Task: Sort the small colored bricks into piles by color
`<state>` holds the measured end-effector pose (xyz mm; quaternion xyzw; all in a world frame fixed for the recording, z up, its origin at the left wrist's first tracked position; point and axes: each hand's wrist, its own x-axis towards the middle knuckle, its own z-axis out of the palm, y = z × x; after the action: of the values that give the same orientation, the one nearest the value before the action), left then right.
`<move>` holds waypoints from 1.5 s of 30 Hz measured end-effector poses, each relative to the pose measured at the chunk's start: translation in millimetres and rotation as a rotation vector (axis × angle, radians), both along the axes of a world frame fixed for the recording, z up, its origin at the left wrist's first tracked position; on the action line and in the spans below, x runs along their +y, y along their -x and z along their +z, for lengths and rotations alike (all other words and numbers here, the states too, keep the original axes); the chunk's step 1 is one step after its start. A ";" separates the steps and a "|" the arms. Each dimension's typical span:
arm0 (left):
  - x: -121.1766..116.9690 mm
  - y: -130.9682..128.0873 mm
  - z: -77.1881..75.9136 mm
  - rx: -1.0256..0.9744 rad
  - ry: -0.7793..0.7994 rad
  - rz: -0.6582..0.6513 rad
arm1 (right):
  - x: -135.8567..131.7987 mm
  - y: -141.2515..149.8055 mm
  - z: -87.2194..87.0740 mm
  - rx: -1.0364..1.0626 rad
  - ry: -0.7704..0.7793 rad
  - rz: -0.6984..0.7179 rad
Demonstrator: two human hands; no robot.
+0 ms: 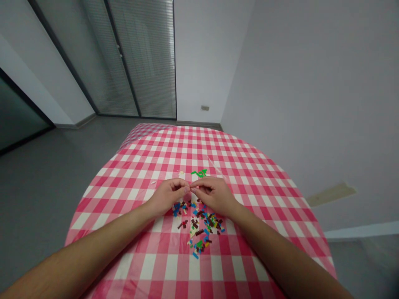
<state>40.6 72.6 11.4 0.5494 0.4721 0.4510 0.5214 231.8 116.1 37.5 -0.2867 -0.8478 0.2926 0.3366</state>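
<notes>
My left hand [170,194] and my right hand [215,194] meet fingertip to fingertip above the middle of the table. Thumb and fingers are pinched together on both; whatever sits between them is too small to make out. Just below and partly under the hands lies a scattered pile of tiny building bricks [199,232], in brown, blue, green, yellow, red and cream. Beyond my fingers is a small group of green bricks [199,173]. A few cream bricks [181,172] lie to its left, and a small whitish piece [153,182] rests beside my left hand.
A red-and-white checked cloth [199,143] covers the rounded table. Another checked surface [141,132] adjoins its far left edge. Behind stand glass doors with blinds [143,62], and a pale wall [311,95] rises on the right.
</notes>
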 end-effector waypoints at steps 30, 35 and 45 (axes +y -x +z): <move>6.3 1.3 -5.1 0.169 -0.027 0.193 | 45.6 -27.8 -7.3 -0.734 -0.070 -0.365; 8.1 3.5 -6.7 0.226 -0.061 0.172 | 50.1 -29.0 -13.5 -0.622 -0.077 -0.314; -4.0 3.1 9.7 0.565 -0.392 -0.272 | 20.9 -35.5 0.7 -0.443 0.039 0.129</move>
<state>37.4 68.7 21.1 0.7995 0.4246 0.2899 0.3108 267.3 137.0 38.2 -0.2957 -0.9118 0.2597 0.1175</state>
